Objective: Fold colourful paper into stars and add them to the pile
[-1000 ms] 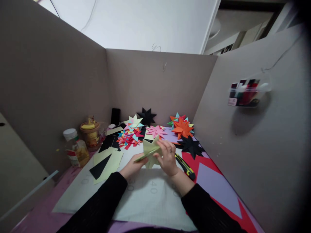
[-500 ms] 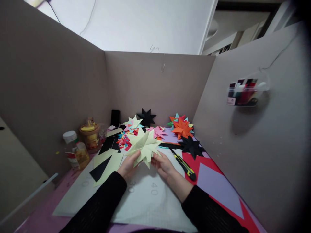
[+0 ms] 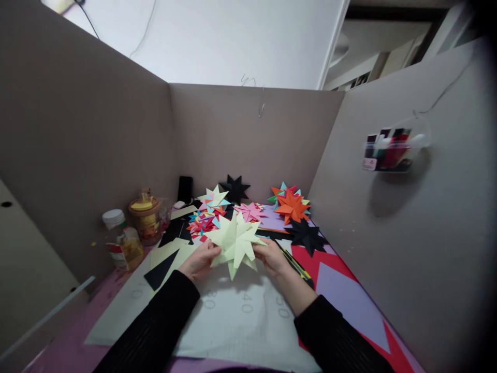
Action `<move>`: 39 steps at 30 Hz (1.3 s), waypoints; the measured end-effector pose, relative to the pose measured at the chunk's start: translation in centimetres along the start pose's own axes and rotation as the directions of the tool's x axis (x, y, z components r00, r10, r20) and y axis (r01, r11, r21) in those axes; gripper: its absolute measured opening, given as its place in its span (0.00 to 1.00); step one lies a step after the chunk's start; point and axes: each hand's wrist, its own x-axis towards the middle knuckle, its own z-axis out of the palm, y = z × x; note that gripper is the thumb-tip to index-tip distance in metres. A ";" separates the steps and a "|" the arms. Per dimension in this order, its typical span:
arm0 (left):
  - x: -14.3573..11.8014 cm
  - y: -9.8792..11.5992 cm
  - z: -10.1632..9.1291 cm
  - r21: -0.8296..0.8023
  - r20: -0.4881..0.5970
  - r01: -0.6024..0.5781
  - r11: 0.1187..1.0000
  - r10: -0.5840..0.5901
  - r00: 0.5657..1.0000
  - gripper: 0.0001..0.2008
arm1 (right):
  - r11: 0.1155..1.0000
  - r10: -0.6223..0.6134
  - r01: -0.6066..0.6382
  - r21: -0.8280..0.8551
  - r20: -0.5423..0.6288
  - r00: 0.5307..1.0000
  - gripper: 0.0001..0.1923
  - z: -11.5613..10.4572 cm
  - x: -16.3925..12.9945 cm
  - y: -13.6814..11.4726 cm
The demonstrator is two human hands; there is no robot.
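Observation:
A pale yellow-green folded paper star [image 3: 236,241] is held up between both hands, above the white mat. My left hand [image 3: 202,259] pinches its lower left points. On the other side my right hand [image 3: 272,256] grips a right-hand point, thumb on top and the other fingers partly hidden behind the paper. Just beyond the star lie a pink paper star [image 3: 250,212] and a heap of small coloured paper stars [image 3: 202,224]. Beside my right forearm is a yellow and black box cutter [image 3: 297,267], partly covered by the hand.
A white numbered mat [image 3: 233,331] covers the table's front. Orange [image 3: 292,206] and black [image 3: 306,235] paper stars sit back right, near red and lilac sheets [image 3: 349,295]. Pale and black paper strips [image 3: 160,272], a jar [image 3: 146,220] and a bottle [image 3: 121,241] stand left. Grey panels [image 3: 248,140] enclose three sides.
The pale star has turned and come slightly lower and to the right. My hands have spread a little apart, and the right one now covers part of the box cutter.

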 end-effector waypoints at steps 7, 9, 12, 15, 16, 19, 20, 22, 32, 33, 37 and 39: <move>0.4 -2.0 0.5 0.108 -0.129 0.072 0.992 -0.058 0.990 0.24 | 0.981 -0.100 0.108 -0.159 0.058 0.993 0.17 -0.1 0.4 0.7; 0.4 -2.1 0.5 0.154 -0.202 0.038 0.987 -0.006 0.979 0.25 | 0.958 -0.214 0.200 -0.206 -0.051 0.975 0.23 -0.6 0.6 1.0; 0.4 -2.0 0.5 0.258 -0.280 -0.052 0.965 0.126 0.952 0.26 | 0.816 -0.517 0.387 -0.430 -0.243 0.821 0.27 -1.2 0.4 1.0; 0.3 -1.8 0.8 0.420 -0.234 -0.119 0.900 0.234 0.944 0.23 | 0.492 -0.787 0.493 -0.717 -0.124 0.605 0.22 -0.9 -0.5 0.3; 0.3 -1.7 0.9 0.482 -0.198 -0.130 0.866 0.253 0.947 0.21 | 0.360 -0.834 0.518 -0.776 -0.018 0.552 0.20 -0.6 -1.0 0.0; 0.2 -1.4 1.4 0.639 -0.102 -0.143 0.756 0.268 0.958 0.19 | 0.045 -0.839 0.554 -0.831 0.269 0.472 0.21 0.6 -2.1 -0.4; 0.2 -1.3 1.6 0.667 -0.071 -0.156 0.728 0.271 0.960 0.19 | -0.013 -0.823 0.558 -0.830 0.326 0.465 0.22 1.0 -2.4 -0.4; 0.1 -1.1 1.9 0.690 0.000 -0.205 0.694 0.283 0.959 0.17 | -0.083 -0.800 0.567 -0.820 0.394 0.453 0.23 1.5 -2.6 -0.3; 0.1 -1.1 2.4 0.699 0.069 -0.258 0.667 0.297 0.953 0.15 | -0.110 -0.805 0.615 -0.781 0.433 0.406 0.15 1.6 -2.8 -0.5; 0.1 -1.2 2.4 0.704 0.071 -0.257 0.661 0.295 0.953 0.15 | -0.110 -0.800 0.620 -0.777 0.439 0.408 0.14 1.7 -2.8 -0.5; 0.2 -1.5 2.2 0.715 0.064 -0.252 0.652 0.297 0.953 0.15 | -0.131 -0.779 0.646 -0.752 0.481 0.402 0.14 1.6 -3.0 -0.4; 0.3 -1.8 2.0 0.719 0.052 -0.244 0.651 0.299 0.953 0.15 | -0.166 -0.766 0.661 -0.732 0.518 0.382 0.15 1.5 -3.0 -0.3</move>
